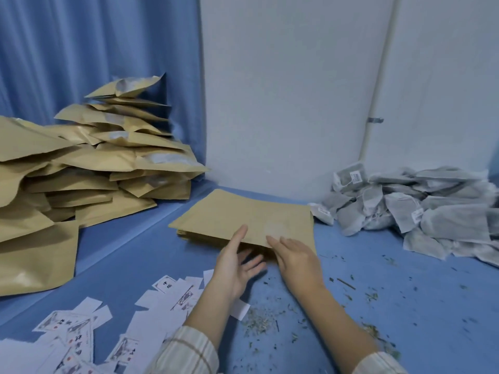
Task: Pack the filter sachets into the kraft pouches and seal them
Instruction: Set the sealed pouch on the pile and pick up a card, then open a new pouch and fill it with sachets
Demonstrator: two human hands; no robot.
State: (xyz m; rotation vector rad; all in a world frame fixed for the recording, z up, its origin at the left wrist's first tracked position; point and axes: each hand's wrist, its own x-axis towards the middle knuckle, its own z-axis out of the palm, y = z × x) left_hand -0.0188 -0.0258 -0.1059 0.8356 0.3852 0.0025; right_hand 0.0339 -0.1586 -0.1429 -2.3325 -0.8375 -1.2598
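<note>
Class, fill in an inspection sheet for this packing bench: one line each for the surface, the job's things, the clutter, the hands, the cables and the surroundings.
Surface: blue table, dusted with herb crumbs at the near right.
Job's things: flat pouch stack at centre; filled pouches heaped at the left; sachets piled at the right.
Clutter: printed paper labels scattered at the near left.
Hands: left hand open at the stack's near edge, thumb on the top pouch; right hand open, fingers lying on the top pouch; no closed grip.
Cables: nothing seen.
Surroundings: blue curtain behind left, white wall ahead, a white pipe up the wall.
</note>
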